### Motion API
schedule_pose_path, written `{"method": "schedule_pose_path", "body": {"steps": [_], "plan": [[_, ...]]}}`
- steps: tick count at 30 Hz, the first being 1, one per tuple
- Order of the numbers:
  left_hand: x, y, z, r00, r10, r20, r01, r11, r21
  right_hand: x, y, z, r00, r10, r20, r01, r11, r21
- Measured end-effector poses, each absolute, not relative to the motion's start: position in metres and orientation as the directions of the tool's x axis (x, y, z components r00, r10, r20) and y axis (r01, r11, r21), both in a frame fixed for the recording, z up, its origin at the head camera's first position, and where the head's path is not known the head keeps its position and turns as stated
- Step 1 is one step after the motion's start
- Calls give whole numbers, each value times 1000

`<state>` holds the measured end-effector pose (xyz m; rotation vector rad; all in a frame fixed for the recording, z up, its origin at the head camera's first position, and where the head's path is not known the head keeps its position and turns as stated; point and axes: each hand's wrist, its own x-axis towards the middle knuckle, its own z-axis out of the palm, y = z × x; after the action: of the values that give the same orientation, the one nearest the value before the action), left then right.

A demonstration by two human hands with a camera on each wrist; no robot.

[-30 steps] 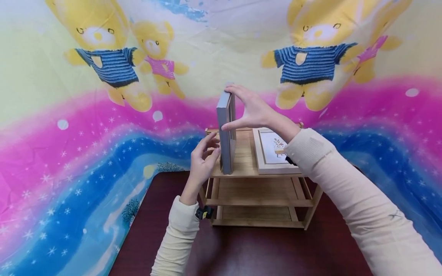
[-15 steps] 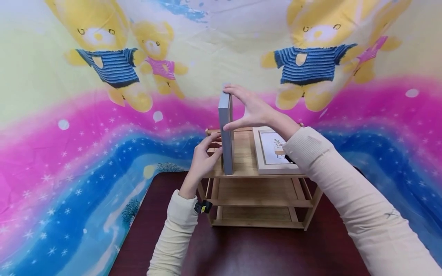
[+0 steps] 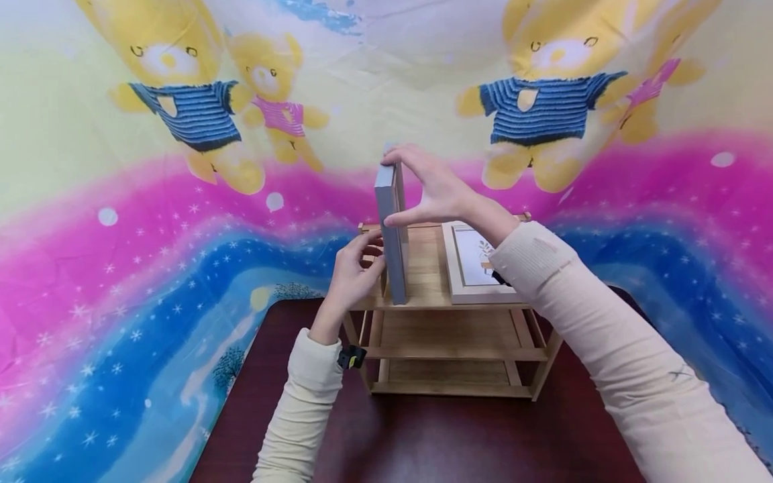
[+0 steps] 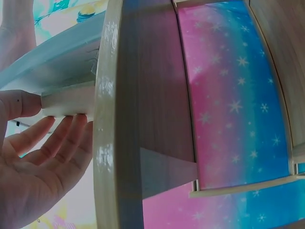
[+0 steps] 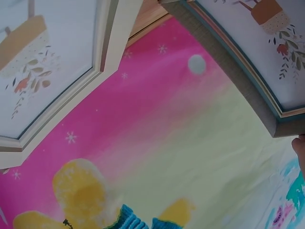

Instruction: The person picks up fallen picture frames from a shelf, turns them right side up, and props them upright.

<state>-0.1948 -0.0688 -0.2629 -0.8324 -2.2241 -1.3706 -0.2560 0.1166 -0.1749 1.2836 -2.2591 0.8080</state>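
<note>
A grey picture frame stands upright, nearly edge-on in the head view, on the top board of a small wooden shelf. My right hand holds it, thumb on the near edge and fingers over the top. Behind the frame, on its left, my left hand works low down. The left wrist view shows its thumb and fingers pinching a pale flat piece that sticks out from the frame's back. In the right wrist view the grey frame shows a plant picture; only a fingertip appears beside it.
A cream picture frame with a similar plant picture lies flat on the shelf's right side, under my right wrist. Two lower shelf tiers sit below. The shelf stands on a dark red table, before a printed bear backdrop.
My left hand has moved in against the frame's back and its fingers have drawn closer together. The upright frame has turned a little and its top has shifted slightly left, with my right hand following.
</note>
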Motion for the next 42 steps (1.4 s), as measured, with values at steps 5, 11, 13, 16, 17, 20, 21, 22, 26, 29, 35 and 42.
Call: {"method": "schedule_pose_path", "body": {"steps": [5, 11, 13, 16, 17, 20, 21, 22, 26, 29, 35, 42], "plan": [[-212, -76, -277, -730, 256, 634, 681, 353, 642, -256, 111, -175, -459, -630, 626, -884, 395, -250], [-228, -88, -289, -711, 261, 652, 698, 369, 614, -257, 107, -172, -457, -653, 604, -886, 393, -245], [-229, -90, -289, -702, 275, 657, 708, 375, 599, -258, 107, -170, -472, -661, 583, -879, 403, -255], [-229, -92, -289, -692, 282, 665, 716, 382, 584, -258, 105, -167, -490, -672, 556, -870, 421, -258], [-229, -93, -289, -691, 280, 667, 717, 383, 582, -259, 104, -166, -491, -676, 550, -869, 423, -255], [-229, -96, -291, -695, 266, 668, 712, 388, 586, -259, 100, -165, -495, -688, 530, -867, 433, -248], [-229, -97, -292, -696, 263, 667, 710, 390, 587, -259, 99, -164, -498, -692, 522, -865, 436, -248], [-229, -98, -293, -698, 262, 667, 709, 388, 589, -259, 98, -164, -500, -696, 516, -864, 439, -246], [-230, -99, -297, -691, 266, 672, 715, 383, 585, -259, 96, -162, -511, -711, 484, -859, 447, -251], [-232, -100, -299, -683, 264, 681, 724, 373, 580, -260, 94, -159, -515, -725, 458, -857, 451, -250], [-235, -99, -303, -691, 258, 675, 717, 358, 598, -263, 91, -156, -502, -761, 411, -865, 448, -228], [-225, -96, -295, -684, 234, 691, 722, 350, 596, -265, 95, -160, -502, -761, 410, -865, 444, -235]]}}
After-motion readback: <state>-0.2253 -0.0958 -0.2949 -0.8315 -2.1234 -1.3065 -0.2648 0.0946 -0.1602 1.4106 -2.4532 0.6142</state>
